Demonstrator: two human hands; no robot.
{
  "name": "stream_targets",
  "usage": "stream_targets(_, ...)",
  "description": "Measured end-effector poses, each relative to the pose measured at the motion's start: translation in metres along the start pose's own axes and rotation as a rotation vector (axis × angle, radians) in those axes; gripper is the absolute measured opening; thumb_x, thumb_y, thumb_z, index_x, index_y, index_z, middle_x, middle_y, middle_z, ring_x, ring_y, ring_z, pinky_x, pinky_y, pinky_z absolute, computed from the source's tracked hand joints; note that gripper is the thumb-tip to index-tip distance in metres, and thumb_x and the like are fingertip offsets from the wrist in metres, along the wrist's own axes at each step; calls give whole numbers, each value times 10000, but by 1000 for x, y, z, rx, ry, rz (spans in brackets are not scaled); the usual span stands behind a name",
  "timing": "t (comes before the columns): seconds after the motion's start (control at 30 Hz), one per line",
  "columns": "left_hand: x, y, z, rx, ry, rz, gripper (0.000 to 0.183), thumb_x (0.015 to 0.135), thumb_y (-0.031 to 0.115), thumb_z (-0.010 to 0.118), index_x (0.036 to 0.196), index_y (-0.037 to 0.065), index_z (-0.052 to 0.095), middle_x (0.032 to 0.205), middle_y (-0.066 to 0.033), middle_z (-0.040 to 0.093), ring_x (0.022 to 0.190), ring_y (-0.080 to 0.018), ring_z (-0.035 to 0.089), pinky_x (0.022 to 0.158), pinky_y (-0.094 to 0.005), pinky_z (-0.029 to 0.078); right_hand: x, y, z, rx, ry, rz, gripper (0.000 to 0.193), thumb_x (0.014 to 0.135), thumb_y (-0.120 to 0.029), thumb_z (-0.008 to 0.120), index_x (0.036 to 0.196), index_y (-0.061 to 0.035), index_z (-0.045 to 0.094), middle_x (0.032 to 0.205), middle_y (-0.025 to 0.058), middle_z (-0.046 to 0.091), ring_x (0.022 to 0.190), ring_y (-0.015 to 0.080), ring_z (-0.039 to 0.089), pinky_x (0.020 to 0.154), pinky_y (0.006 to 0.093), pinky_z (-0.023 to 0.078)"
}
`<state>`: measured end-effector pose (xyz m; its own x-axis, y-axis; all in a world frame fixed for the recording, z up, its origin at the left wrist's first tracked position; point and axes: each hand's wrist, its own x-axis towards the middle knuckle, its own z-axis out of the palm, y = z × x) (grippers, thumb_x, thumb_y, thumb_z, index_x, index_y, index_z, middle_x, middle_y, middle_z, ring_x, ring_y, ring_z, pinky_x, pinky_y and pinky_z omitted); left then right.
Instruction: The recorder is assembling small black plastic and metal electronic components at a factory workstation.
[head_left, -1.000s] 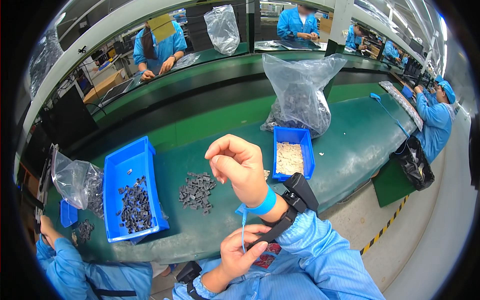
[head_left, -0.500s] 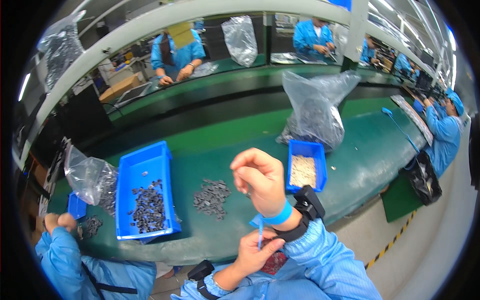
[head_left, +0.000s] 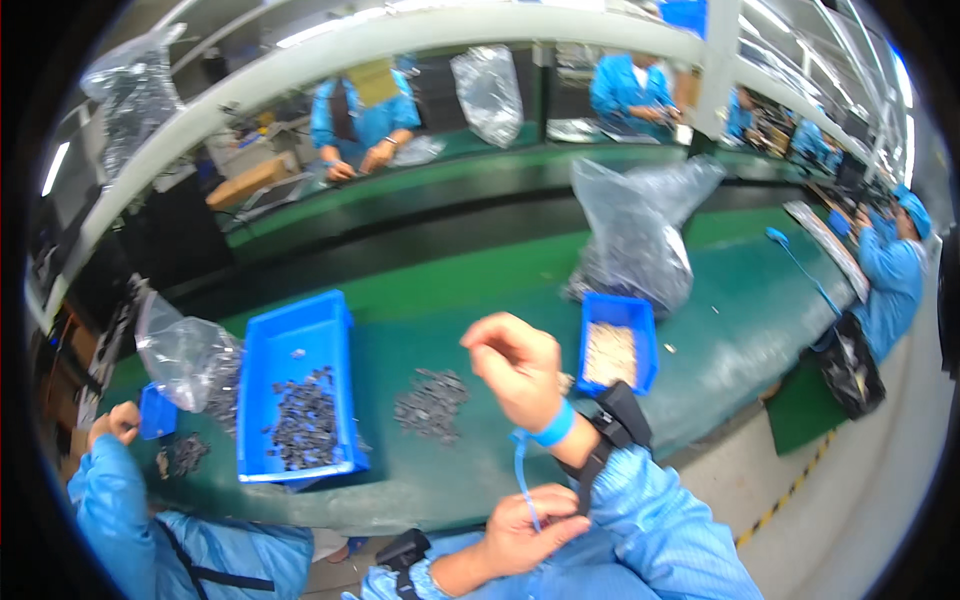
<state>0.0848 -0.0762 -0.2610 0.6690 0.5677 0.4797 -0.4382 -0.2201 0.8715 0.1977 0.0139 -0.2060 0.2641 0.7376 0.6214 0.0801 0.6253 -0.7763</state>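
Note:
My right hand [head_left: 518,368] is raised over the middle of the green table, fingers loosely bent and apart, with nothing visible in it. Around its wrist sit a blue wristband [head_left: 556,425] and, further down, a black strap [head_left: 594,466] carrying a small black device [head_left: 622,415]. A thin blue cord [head_left: 521,475] hangs from the wristband past my left hand [head_left: 535,527]. Low in front of me, the left hand is closed, its fingertips pinching the lower end of the black strap. Another black device [head_left: 404,549] is strapped to my left wrist.
A blue tray [head_left: 259,395] of dark small parts stands left of a loose dark pile [head_left: 431,404]. Right of my hand is a blue bin [head_left: 650,365] of beige pieces, before a clear plastic bag [head_left: 640,240]. A co-worker's hand [head_left: 115,422] is at far left.
My left hand has shifted slightly right and down along the black strap. The blue cord now hangs more freely beside it. The whole view has tilted a little.

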Motion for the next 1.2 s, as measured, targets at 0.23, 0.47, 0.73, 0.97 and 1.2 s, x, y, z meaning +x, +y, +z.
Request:
stream_targets(0.23,2,-1,4,-70,-9,-50,116,749,24,675,779,-26,575,739,-91,564,629,-173,529,513,-260,394,1,3,1,-57,-3,-58,56,740,13,516,776,15,557,622,38,540,512,58,474,462,211,376)
stream_targets(0.47,0,8,9,-92,-37,-78,111,765,30,663,801,-29,576,766,-106,568,630,-170,521,540,-261,408,1,3,3,-96,-3,-126,59,713,20,519,761,7,551,613,65,529,485,100,483,437,243,370)
stream_targets(0.73,16,23,20,-24,-169,71,98,766,16,652,795,-36,575,766,-128,592,667,-216,566,596,-291,452,-10,27,7,-603,-195,-581,98,658,51,531,727,-12,560,601,80,523,449,178,482,430,281,392)
stream_targets(0.97,7,8,9,71,14,-31,97,788,53,643,790,-21,580,761,-128,639,693,-191,603,623,-288,480,1,-5,-2,-95,-36,-32,70,728,23,525,776,22,575,633,48,558,544,81,527,512,215,416)
stream_targets(1.2,4,1,4,78,64,-39,89,791,49,633,786,-18,574,785,-148,638,730,-204,611,653,-299,482,-5,-10,-1,-172,-95,-51,73,738,23,521,790,21,573,652,35,560,562,65,521,522,210,418)
